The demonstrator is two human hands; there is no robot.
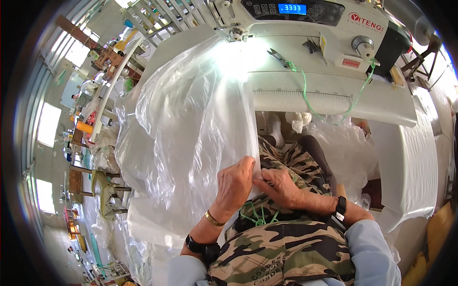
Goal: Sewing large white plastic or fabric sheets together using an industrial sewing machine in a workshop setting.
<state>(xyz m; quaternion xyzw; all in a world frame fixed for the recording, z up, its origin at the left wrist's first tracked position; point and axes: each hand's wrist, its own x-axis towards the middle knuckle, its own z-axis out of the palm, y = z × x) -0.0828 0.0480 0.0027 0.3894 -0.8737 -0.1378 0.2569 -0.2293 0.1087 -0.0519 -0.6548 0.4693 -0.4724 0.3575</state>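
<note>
A large sheet of clear plastic film [183, 119] runs from under the lit needle area of a white sewing machine [305, 40] down toward my lap. My left hand [236, 183] is closed on the film's right edge, its fingers curled around it. Close beside it, my right hand [280, 187] pinches the same edge, with thumb and fingers pressed together. Between my hands and the machine the edge is drawn fairly straight. Glare from the lamp hides the needle and presser foot.
Thread snips [277, 57] tied to a green cord [305, 90] lie on the machine bed. Tweezers [318, 50] rest farther right. A ruler strip [305, 93] follows the table's front edge. White film [405, 157] hangs at the right. Stools [102, 190] and other machines stand at the left.
</note>
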